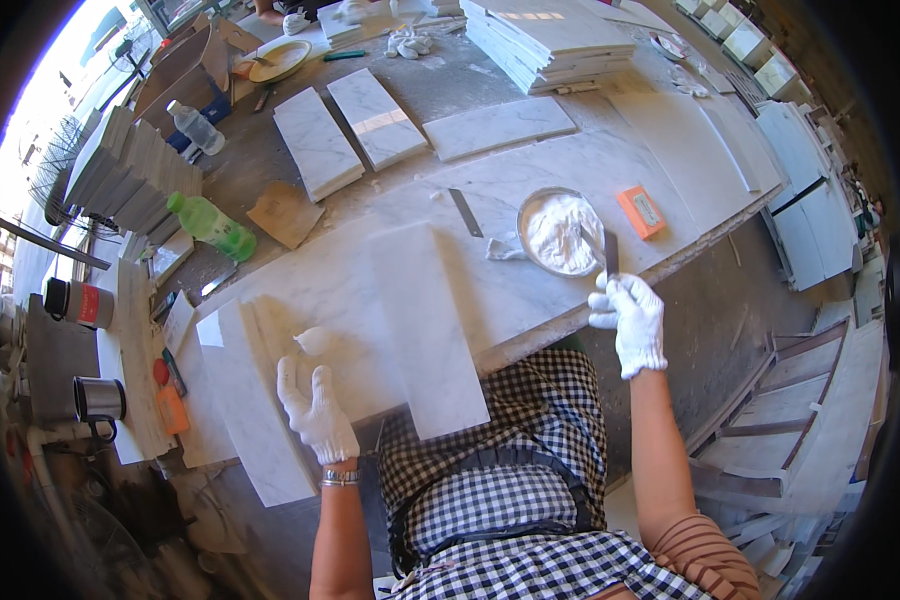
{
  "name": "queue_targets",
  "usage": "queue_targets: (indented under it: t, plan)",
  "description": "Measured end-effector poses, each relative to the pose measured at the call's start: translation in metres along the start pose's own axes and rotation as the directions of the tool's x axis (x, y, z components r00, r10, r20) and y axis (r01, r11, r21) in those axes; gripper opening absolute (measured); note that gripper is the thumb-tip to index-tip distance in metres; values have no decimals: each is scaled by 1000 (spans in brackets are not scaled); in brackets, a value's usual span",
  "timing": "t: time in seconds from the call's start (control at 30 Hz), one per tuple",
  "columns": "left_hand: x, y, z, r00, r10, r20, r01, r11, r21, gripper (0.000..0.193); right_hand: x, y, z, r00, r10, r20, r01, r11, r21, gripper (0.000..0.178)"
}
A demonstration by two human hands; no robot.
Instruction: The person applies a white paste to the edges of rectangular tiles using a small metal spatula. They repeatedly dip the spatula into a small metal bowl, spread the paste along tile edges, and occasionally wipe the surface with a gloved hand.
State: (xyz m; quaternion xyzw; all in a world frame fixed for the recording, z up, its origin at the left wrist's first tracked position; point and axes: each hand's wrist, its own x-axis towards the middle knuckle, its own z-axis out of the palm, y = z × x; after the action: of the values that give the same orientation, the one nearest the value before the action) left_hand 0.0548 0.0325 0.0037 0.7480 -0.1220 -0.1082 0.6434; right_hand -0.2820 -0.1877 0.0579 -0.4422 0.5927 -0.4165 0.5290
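Observation:
My right hand [630, 322], in a white knit glove, grips an upright flat scraper [611, 250] at the near right rim of a round bowl [521, 215]. White paste [562, 232] fills the bowl, and a second light strip beside the scraper reaches into it. My left hand [320, 412], gloved too, is open with fingers apart, holding nothing. It is beside a stack of long marble tiles [260, 400] at the left. Between my hands a long marble tile [425, 325] lies partly over the table's near edge. A small white lump [314, 340] sits just beyond my left hand.
An orange box [641, 212] and a metal strip [465, 213] flank the bowl. Marble tiles [375, 118] and a tall tile stack [550, 45] stand farther back. At left are a green bottle [210, 228], a clear bottle [196, 127] and a metal mug [99, 400].

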Motion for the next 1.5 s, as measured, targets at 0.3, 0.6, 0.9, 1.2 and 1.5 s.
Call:
queue_targets:
  t: [0.3,0.6,0.9,1.2,1.5]
  plan:
    - [27,3,35,998,56,36,-65,941,331,59,-32,3,14,999,2,52,2,996,-90,41]
    - [47,-28,32,986,102,133,-86,988,-125,22,-38,13,17,995,73,73,-64,990,-123,38]
    - [-14,19,10,929,86,360,-109,993,46,22,-40,19,9,987,138,80,-139,990,8,17]
    - [-49,51,19,498,121,859,-536,822,195,31,-51,19,21,977,141,161,-144,989,10,17]
    - [-69,35,-47,317,63,946,-503,857,112,21,-54,13,18,987,144,71,-143,990,-20,18]
